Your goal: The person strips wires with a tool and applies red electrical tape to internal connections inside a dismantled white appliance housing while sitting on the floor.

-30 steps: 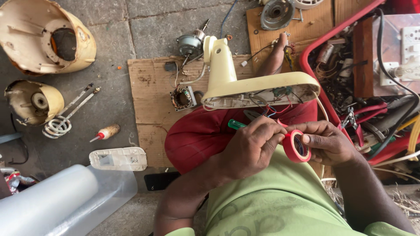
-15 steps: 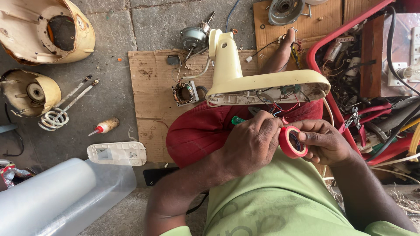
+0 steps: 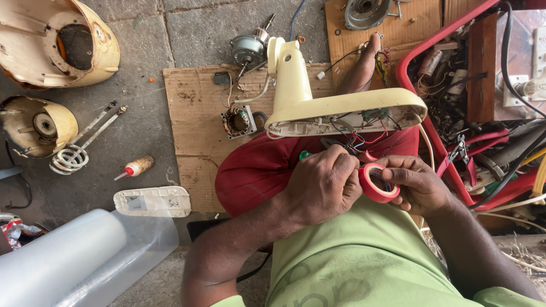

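A roll of red tape (image 3: 378, 183) sits between both hands over my lap. My right hand (image 3: 420, 183) holds the roll from the right. My left hand (image 3: 322, 185) is closed at the roll's left edge, fingers pinching at the tape, with a green-handled tool (image 3: 306, 154) poking out above its knuckles. Just beyond the hands rests a cream plastic mixer body (image 3: 335, 105), open side toward me, with red and blue wires (image 3: 364, 139) hanging out of it.
A cardboard sheet (image 3: 193, 113) carries a small motor (image 3: 248, 50) and a stator (image 3: 236, 122). Cream housing shells (image 3: 57, 42) and beaters (image 3: 79, 150) lie left. A red crate (image 3: 432, 131) of cables stands right. A clear plastic tub (image 3: 74, 256) is near left.
Both hands have stayed together on the red tape roll, working at its edge. The view has shifted slightly; the mixer body has not moved.
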